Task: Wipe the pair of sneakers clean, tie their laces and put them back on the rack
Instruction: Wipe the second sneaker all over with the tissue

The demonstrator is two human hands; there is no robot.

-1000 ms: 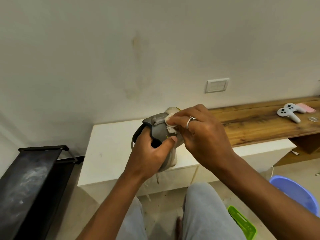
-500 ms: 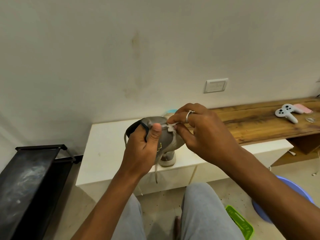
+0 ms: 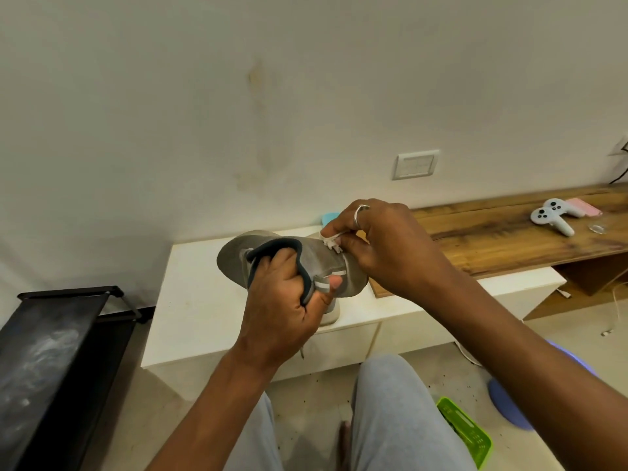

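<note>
I hold a grey sneaker (image 3: 319, 260) up in front of me, above the white cabinet (image 3: 197, 300). My left hand (image 3: 282, 307) grips it at the dark collar, with fingers inside the opening and the thumb on the heel tab. My right hand (image 3: 384, 246), with a ring on one finger, pinches a small white wipe (image 3: 331, 241) against the sneaker's upper side. Behind the held shoe, a white sole of another sneaker (image 3: 331, 314) shows on the cabinet top. The black shoe rack (image 3: 57, 351) stands at the lower left.
A wooden shelf (image 3: 509, 239) runs to the right with two white game controllers (image 3: 552, 219) and a pink item on it. On the floor lie a green basket (image 3: 465, 433) and a blue basin (image 3: 509, 402). My grey-trousered knees fill the bottom centre.
The left hand has turned the sneaker so its heel and collar face me. The right hand with the wipe has shifted up and right along the shoe's side.
</note>
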